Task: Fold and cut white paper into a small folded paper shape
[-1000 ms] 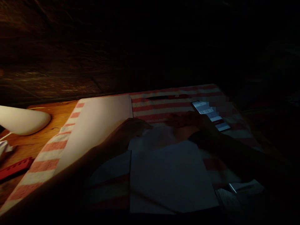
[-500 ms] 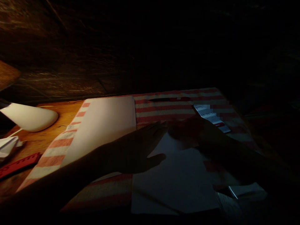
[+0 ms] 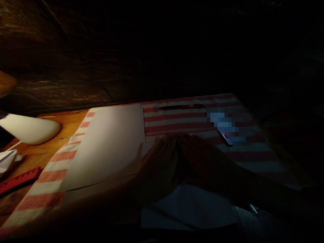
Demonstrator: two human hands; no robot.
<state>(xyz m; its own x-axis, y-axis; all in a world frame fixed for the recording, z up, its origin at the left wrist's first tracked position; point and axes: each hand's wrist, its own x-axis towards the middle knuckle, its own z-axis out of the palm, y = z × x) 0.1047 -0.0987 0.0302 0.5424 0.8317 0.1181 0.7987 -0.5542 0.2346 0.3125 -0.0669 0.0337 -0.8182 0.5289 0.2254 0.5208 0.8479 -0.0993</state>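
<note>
White paper sheet (image 3: pixel 188 209) lies near-centre on the striped cloth (image 3: pixel 177 118). Left hand (image 3: pixel 159 165) and right hand (image 3: pixel 202 158), earlier apart, now press it side by side, grips open, palms flat.

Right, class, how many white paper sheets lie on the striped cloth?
2. Large sheet: beside the left hand. Second sheet: under the left hand and right hand. Darkness may hide more.
</note>
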